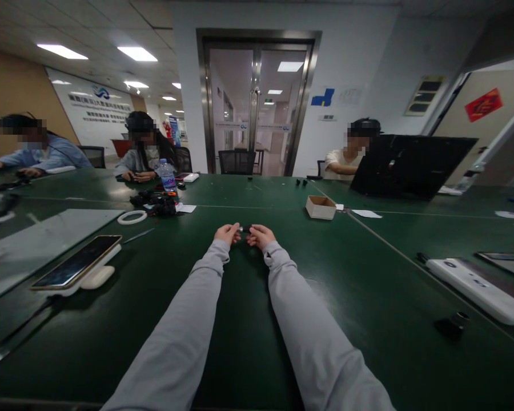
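Above the green table [248, 194], my two hands meet around a small black-and-silver piece [244, 229], too small to name for certain. My left hand [228, 233] pinches its silvery end between thumb and fingers. The dark end is gripped by my right hand [261, 235], whose fingertips hide part of it. Only a short stretch of the piece shows between the two hands. Both arms reach straight forward in light grey sleeves.
Left of my arms lie a smartphone [79, 262], a white rounded case [97, 277], a tape roll [132, 217] and dark gear [154, 202] beside a water bottle [167, 176]. To the right are a small box [321, 208], a white device [475, 288] and a monitor [411, 165]. Several people sit around.
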{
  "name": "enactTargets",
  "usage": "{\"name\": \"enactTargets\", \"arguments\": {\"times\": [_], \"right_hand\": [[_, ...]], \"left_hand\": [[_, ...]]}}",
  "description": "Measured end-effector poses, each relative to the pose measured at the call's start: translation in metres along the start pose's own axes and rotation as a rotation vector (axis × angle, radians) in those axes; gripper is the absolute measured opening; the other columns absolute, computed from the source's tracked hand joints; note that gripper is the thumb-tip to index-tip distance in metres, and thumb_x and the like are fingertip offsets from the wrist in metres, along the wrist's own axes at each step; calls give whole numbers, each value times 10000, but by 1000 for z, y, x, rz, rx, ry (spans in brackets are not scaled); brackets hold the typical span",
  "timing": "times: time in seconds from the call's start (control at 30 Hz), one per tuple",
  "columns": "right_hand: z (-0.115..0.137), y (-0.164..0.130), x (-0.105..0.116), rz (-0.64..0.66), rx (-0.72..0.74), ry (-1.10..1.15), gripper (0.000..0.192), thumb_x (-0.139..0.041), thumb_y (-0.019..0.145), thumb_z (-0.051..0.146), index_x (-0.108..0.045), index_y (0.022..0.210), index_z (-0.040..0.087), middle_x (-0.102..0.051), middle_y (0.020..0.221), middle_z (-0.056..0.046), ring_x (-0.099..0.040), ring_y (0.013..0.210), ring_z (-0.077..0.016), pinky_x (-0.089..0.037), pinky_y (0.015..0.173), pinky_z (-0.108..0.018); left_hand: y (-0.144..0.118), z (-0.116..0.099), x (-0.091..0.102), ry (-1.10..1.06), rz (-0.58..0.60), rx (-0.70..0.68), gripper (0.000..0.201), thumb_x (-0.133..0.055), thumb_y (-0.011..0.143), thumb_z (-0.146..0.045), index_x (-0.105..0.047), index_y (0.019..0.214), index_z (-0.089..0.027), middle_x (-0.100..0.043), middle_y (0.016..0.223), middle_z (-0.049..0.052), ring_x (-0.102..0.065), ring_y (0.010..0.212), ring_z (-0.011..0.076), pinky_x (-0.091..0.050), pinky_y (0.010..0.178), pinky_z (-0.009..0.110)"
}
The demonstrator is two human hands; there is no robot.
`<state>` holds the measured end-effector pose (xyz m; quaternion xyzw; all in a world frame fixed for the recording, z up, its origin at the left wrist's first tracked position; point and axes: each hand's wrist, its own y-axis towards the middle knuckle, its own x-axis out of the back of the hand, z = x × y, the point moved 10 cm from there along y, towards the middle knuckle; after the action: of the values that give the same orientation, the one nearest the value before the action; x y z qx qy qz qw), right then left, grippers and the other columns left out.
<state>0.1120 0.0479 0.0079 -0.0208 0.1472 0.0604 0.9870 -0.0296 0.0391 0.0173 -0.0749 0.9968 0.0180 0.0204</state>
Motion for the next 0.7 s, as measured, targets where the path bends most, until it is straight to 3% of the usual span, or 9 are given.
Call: {"name": "enactTargets", "arguments": {"times": [0.07, 0.17, 0.23, 0.33, 0.43, 0.53, 0.6, 0.7], "right_hand": [[0, -2, 0, 3, 5, -6, 266, -629, 723, 164, -489, 943, 115, -566, 457, 15, -543, 366, -120, -426, 348, -194], [0, -3, 0, -10, 12, -8, 271, -633, 722, 167, -484, 942, 113, -567, 452, 12, -539, 359, -117, -421, 342, -187], [0, -2, 0, -8, 10, -3, 273, -633, 724, 171, -480, 942, 114, -567, 453, 11, -538, 355, -117, -418, 339, -186], [-2, 1, -2, 8, -2, 3, 280, -625, 726, 167, -474, 957, 123, -565, 458, 19, -541, 355, -122, -421, 340, -191], [-3, 4, -4, 23, 0, 0, 268, -615, 726, 152, -472, 952, 129, -565, 463, 24, -542, 355, -122, -424, 342, -193], [-4, 6, -4, 25, 6, 6, 268, -627, 718, 158, -473, 936, 136, -564, 467, 27, -543, 358, -120, -422, 340, -190], [-4, 6, -3, 29, 8, 11, 264, -629, 718, 162, -473, 929, 140, -567, 473, 26, -548, 365, -121, -425, 343, -190], [-3, 6, -3, 35, 12, 0, 251, -624, 720, 159, -474, 921, 141, -572, 479, 23, -555, 373, -121, -435, 350, -191]], "left_hand": [[-5, -7, 0, 43, 9, -55, 331, -642, 616, -442, -555, 649, -125, -571, 548, 19, -522, 459, 88, -380, 417, 190], [-11, -21, -4, -2, 62, -160, 308, -712, 547, -346, -592, 737, -135, -614, 665, 25, -553, 563, 88, -431, 490, 185], [-11, -20, -5, -50, 70, -136, 333, -722, 536, -315, -594, 791, -144, -623, 724, 28, -567, 601, 89, -446, 520, 187], [-7, -8, -3, -42, 26, -21, 307, -653, 616, -401, -565, 745, -136, -586, 611, 13, -543, 497, 86, -402, 444, 186], [-4, -10, -2, 34, 13, -60, 310, -617, 643, -433, -551, 674, -132, -537, 521, -7, -491, 427, 75, -357, 400, 181], [-3, -17, -3, 14, 39, -148, 288, -674, 598, -356, -584, 770, -144, -589, 641, 8, -532, 518, 79, -394, 445, 173], [-2, -13, -4, -13, 41, -112, 322, -664, 616, -347, -576, 860, -156, -604, 697, 17, -550, 537, 85, -400, 449, 176], [-1, -6, -1, 2, 1, -47, 320, -586, 696, -367, -543, 925, -148, -565, 592, -1, -499, 435, 75, -345, 392, 171]]}}
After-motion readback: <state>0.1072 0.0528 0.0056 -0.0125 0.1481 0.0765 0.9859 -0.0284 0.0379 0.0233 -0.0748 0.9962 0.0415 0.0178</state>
